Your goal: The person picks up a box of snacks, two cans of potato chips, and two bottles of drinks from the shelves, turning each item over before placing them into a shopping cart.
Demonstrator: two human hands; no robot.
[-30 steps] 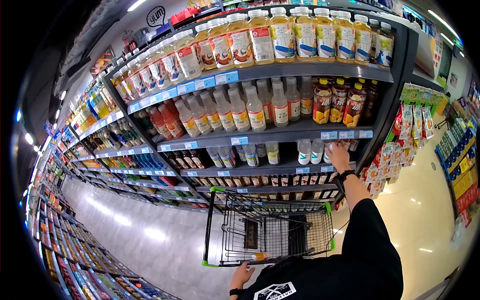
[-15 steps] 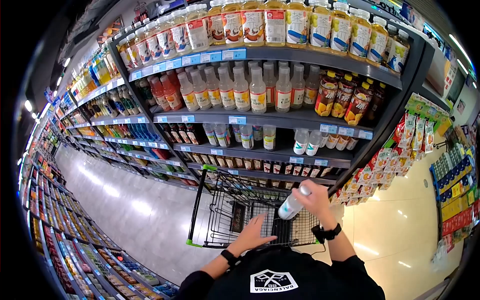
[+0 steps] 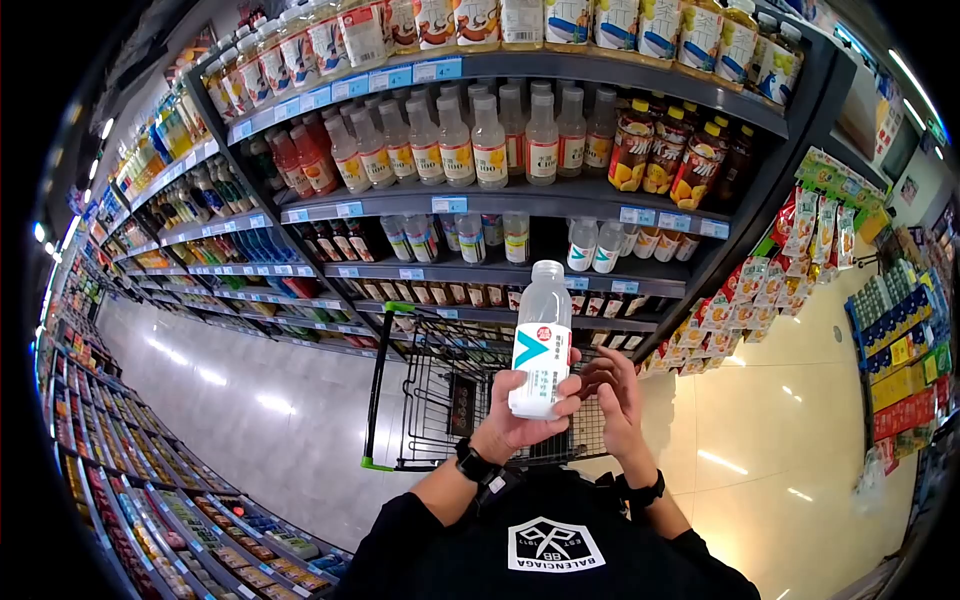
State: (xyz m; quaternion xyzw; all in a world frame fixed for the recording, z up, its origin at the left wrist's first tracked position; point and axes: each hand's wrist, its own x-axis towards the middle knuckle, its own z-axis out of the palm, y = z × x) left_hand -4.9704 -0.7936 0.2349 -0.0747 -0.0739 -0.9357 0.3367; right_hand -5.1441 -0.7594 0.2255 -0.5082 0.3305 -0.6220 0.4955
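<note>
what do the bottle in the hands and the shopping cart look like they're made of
The bottle, gripped low by the left hand, looks like translucent, glossy plastic: pale and see-through, with a white cap and printed label. The shopping cart seems to be black-coated metal wire, an open thin grid, with green trim, probably plastic, along its edges.

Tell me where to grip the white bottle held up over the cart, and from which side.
Take the bottle round its lower body, from below and the left, as the left hand does. It stands upright, cap up, with straight round sides; the right hand is close on its right.
</note>
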